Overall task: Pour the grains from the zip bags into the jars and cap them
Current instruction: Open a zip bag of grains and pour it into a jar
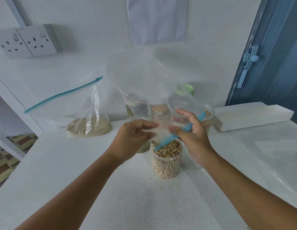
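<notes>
Head view: both hands hold a nearly empty zip bag (144, 83) upended over the open jar (167, 161) of pale beans on the table (78, 163). The left hand (132, 138) pinches the bag's corner; the right hand (192, 135) grips its blue zip edge. To finish well, the person should keep the mouth over the rim and shake out the last beans. Another zip bag (88, 120) of grain waits left.

Upper left, a double wall socket (27, 41); far right, a blue door (277, 52) with its pale latch (250, 55); beside it, a white block (254, 115) on the counter (53, 163).
</notes>
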`<state>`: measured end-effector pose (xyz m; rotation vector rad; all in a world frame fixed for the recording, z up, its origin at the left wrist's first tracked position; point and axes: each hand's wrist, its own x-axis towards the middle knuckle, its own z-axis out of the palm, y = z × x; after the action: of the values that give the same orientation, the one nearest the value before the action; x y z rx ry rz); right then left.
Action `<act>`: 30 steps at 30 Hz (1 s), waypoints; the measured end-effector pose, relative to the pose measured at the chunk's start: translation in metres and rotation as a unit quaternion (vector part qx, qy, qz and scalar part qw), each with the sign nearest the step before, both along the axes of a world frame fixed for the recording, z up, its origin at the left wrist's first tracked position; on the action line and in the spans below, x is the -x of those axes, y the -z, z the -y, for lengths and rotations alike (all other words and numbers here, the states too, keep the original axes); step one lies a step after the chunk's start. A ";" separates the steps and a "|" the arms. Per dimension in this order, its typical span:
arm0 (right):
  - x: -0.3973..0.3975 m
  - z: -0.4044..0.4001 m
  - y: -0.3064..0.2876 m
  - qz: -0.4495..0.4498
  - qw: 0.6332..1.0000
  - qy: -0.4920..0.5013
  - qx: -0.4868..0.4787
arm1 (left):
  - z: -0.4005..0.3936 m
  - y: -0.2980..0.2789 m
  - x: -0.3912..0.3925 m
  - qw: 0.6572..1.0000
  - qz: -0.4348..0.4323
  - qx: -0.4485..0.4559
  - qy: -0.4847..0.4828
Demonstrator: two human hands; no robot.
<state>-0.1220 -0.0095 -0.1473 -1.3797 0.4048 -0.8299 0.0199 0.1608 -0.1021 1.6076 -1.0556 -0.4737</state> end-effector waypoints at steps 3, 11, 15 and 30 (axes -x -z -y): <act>-0.001 -0.002 -0.001 0.003 1.000 -0.001 -0.007 | 0.000 0.002 -0.001 1.000 0.003 -0.008 -0.008; -0.002 -0.002 -0.003 0.019 0.999 -0.003 -0.028 | 0.001 0.003 0.003 0.999 0.031 0.000 -0.013; -0.001 -0.001 -0.004 0.020 0.999 -0.001 -0.035 | 0.001 0.000 0.003 1.000 0.008 0.004 -0.005; 0.002 0.001 -0.002 0.021 0.998 0.003 -0.054 | 0.004 0.002 0.013 0.999 0.024 -0.039 -0.025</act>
<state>-0.1236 -0.0100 -0.1457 -1.2595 0.4156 -0.8298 0.0072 0.1571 -0.1040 1.7187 -1.0410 -0.4500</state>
